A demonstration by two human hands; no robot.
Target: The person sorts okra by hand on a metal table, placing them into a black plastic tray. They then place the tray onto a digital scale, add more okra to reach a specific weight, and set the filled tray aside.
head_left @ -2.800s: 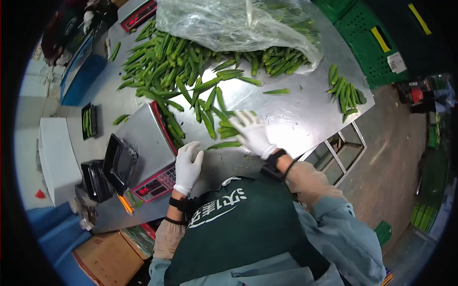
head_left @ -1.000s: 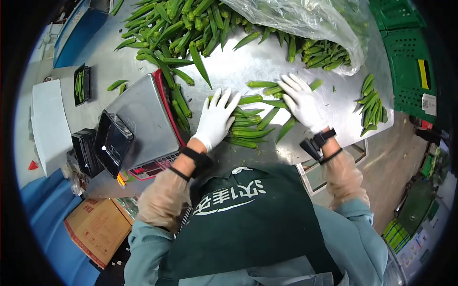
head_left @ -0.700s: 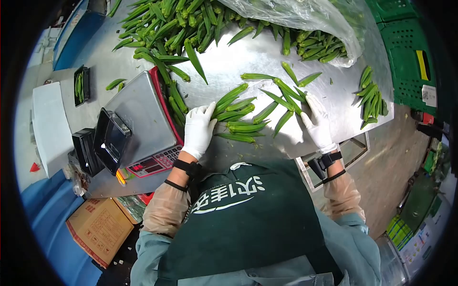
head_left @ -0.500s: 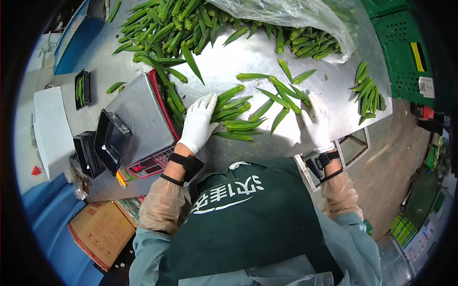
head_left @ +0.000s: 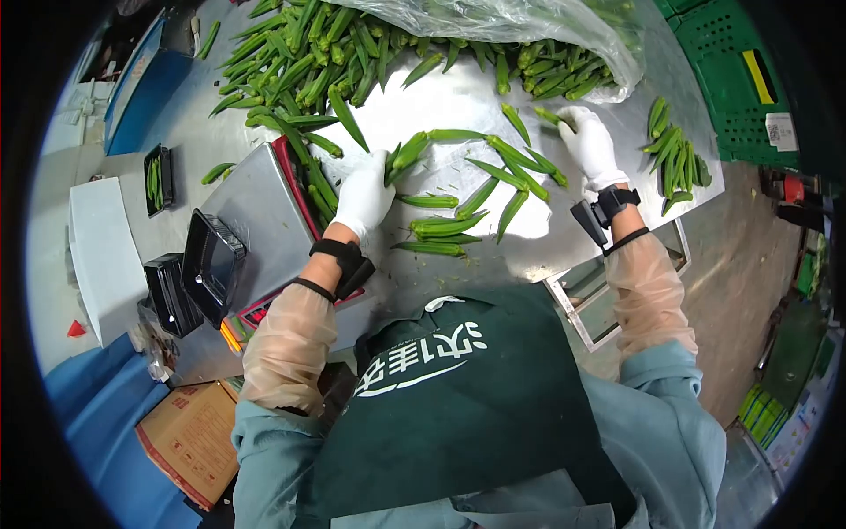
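My left hand (head_left: 364,197), in a white glove, is closed around a few green okra pods (head_left: 408,152) and holds them just above the steel table. Farther right, my gloved right hand (head_left: 590,148) pinches one okra pod (head_left: 546,115) by its end. Between and below the hands lie several loose okra pods (head_left: 507,163), with a small group of okra (head_left: 445,231) nearest my apron. Folded fingers hide part of the pods in my left hand.
A big okra heap (head_left: 308,53) and a clear plastic bag (head_left: 529,22) lie at the back. A scale (head_left: 256,220) with black trays (head_left: 211,264) stands left. More okra (head_left: 676,163) lies by the right edge, near a green crate (head_left: 727,79).
My left hand has lifted a few okra pods from the near group and moved away from me. My right hand has moved farther away and taken hold of a single pod.
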